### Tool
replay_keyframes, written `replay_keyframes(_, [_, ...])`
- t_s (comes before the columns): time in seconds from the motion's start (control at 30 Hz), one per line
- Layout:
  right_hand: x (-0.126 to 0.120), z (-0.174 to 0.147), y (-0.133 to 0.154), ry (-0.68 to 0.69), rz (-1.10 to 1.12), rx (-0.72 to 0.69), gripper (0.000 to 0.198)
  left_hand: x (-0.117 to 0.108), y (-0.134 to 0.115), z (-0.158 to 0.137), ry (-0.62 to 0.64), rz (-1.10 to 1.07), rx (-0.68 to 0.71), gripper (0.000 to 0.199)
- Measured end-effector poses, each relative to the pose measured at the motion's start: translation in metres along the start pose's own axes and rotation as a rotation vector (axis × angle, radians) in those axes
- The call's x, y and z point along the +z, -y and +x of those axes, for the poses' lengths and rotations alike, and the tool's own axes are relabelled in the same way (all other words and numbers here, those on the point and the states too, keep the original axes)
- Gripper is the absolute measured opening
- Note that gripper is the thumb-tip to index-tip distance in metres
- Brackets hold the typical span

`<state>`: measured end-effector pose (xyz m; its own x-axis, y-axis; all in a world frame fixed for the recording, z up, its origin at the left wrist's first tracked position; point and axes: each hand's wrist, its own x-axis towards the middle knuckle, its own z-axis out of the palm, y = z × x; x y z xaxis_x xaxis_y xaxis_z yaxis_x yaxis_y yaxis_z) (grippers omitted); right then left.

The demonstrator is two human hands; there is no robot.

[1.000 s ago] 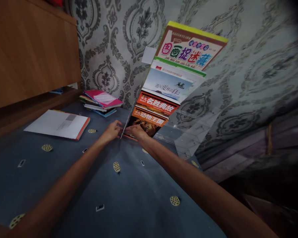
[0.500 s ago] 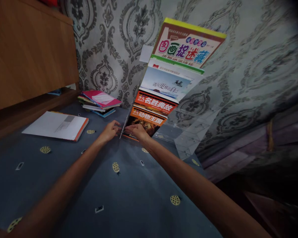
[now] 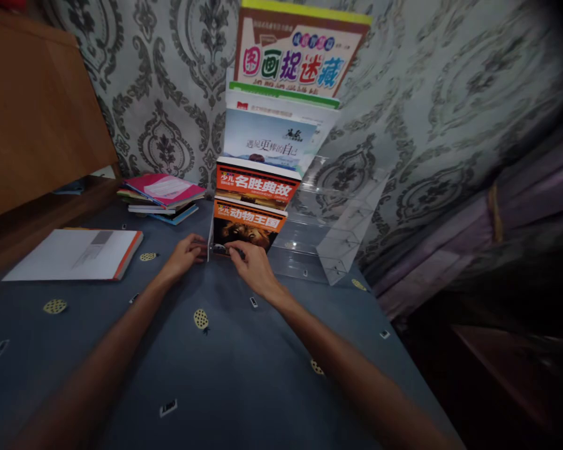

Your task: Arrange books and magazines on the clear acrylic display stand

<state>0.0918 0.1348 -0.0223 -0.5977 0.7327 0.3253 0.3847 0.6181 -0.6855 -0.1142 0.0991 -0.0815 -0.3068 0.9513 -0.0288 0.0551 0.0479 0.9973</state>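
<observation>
A clear tiered display rack [image 3: 340,256] stands against the wall, with several books standing in its left column. In its lowest tier is an orange-topped book [image 3: 251,220] with dark animal pictures. My right hand [image 3: 254,265] is in front of that book's lower left part, fingers bent and apart, hiding some of the cover; whether it touches the rack's front lip I cannot tell. Just outside the rack's left side panel, my left hand [image 3: 187,253] has its fingers loosely extended toward the panel, holding nothing visible. Higher up are another orange book [image 3: 258,184], a blue-and-white book [image 3: 269,137] and a yellow-edged book [image 3: 300,50].
A pile of books [image 3: 164,194] with a pink one on top lies left of the rack. Closer on the left lies a white book [image 3: 70,256] with an orange spine. A wooden cabinet [image 3: 37,119] borders the left; a purple curtain [image 3: 450,225] hangs at the right.
The view has shifted, so the rack appears more upright and farther left. My right hand has drawn back from the rack's left panel toward the front of the lowest book. My left hand stays beside the panel.
</observation>
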Motion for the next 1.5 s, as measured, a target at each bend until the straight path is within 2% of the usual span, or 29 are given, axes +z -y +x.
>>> replay_keyframes(0.33, [0.002, -0.028, -0.009, -0.081, 0.115, -0.037, 0.029, -0.001, 0.001, -0.007, -0.001, 0.026, 0.055, 0.028])
replay_keyframes(0.57, [0.009, -0.041, -0.021, -0.162, 0.089, -0.077, 0.026, 0.001, 0.001, -0.010, -0.035, 0.017, 0.065, 0.043])
replay_keyframes(0.7, [0.004, -0.046, -0.023, -0.191, 0.069, -0.100, 0.024, 0.002, 0.001, -0.010, -0.054, 0.029, 0.068, 0.044])
replay_keyframes(0.87, [-0.009, -0.048, -0.023, -0.293, 0.093, -0.079, 0.022, 0.005, -0.008, -0.016, -0.109, 0.031, 0.140, 0.045])
replay_keyframes(0.97, [-0.011, -0.047, -0.026, -0.328, 0.073, -0.080, 0.022, 0.010, -0.018, -0.021, -0.059, 0.000, 0.204, 0.045])
replay_keyframes(1.07, [-0.012, -0.046, -0.028, -0.337, 0.026, -0.106, 0.022, 0.016, -0.025, -0.024, -0.015, -0.019, 0.288, 0.049])
replay_keyframes(1.2, [-0.014, -0.040, -0.029, -0.327, -0.018, -0.135, 0.022, 0.023, -0.030, -0.020, -0.077, 0.027, 0.372, 0.058])
replay_keyframes(1.5, [-0.016, -0.020, -0.031, -0.258, -0.041, -0.095, 0.028, 0.017, -0.038, 0.004, -0.132, 0.141, 0.394, 0.050])
